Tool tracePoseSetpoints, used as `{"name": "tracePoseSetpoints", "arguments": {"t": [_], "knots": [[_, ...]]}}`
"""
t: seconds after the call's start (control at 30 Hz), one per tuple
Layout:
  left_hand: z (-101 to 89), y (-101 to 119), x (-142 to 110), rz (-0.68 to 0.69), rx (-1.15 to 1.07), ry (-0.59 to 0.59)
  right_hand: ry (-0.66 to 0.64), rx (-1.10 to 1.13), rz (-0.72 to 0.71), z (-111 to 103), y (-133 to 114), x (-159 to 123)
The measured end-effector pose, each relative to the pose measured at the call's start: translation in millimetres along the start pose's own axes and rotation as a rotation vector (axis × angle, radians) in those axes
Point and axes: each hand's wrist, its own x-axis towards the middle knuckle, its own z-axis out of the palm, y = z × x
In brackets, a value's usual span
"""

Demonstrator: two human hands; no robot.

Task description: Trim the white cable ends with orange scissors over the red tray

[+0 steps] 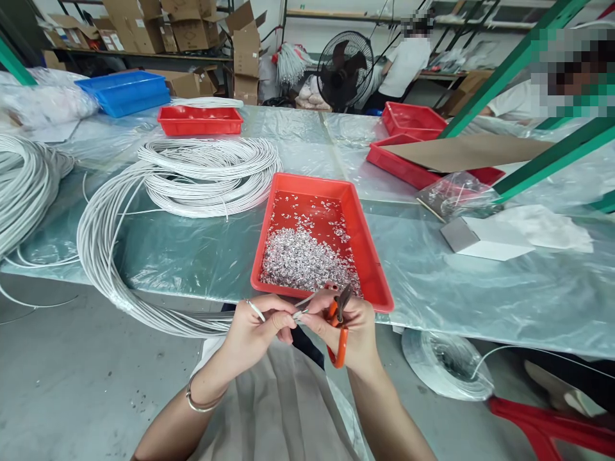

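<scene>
In front of my body, at the table's near edge, my left hand (262, 326) pinches the end of a thin white cable. My right hand (353, 326) meets it fingertip to fingertip at the cable end. Orange-handled pliers (339, 342) sit in the right palm, jaws pointing up past the fingers. Any small part between the fingertips is too small to make out. Just beyond both hands lies a red tray (372, 269) with a heap of tiny silver metal pieces (302, 256). A bundle of white cable (103, 256) curves from the left toward my left hand.
More white cable coils (211, 173) lie at the left. Farther back are a small red tray (200, 121), a blue bin (122, 93) and a fan (343, 67). Green metal bars (514, 70) slant across the right. A wire coil (446, 365) rests below the table. Two people are beyond.
</scene>
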Motion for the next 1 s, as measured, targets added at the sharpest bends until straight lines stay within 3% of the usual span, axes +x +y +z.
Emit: {"name": "tracePoseSetpoints", "arguments": {"t": [0.2, 0.37, 0.6, 0.87, 1.0], "knots": [[1.7, -6.0, 3.4, 0.146, 0.144, 0.087, -0.044, -0.012, 0.011, -0.8, -8.2, 3.1], [-1.8, -7.3, 2.0, 0.049, 0.025, 0.079, 0.017, -0.075, 0.018, -5.0, -9.2, 7.4], [-3.8, -7.4, 1.8, -0.039, -0.142, 0.090, -0.151, -0.155, 0.041, 1.5, -6.1, 6.1], [-5.2, -10.0, 1.9, -0.032, -0.153, 0.084, -0.187, -0.123, 0.078, 1.1, -2.0, 5.7], [-6.1, -10.4, 3.7, -0.019, -0.137, 0.056, -0.144, -0.225, 0.013, 2.2, -5.0, 5.8]]}}
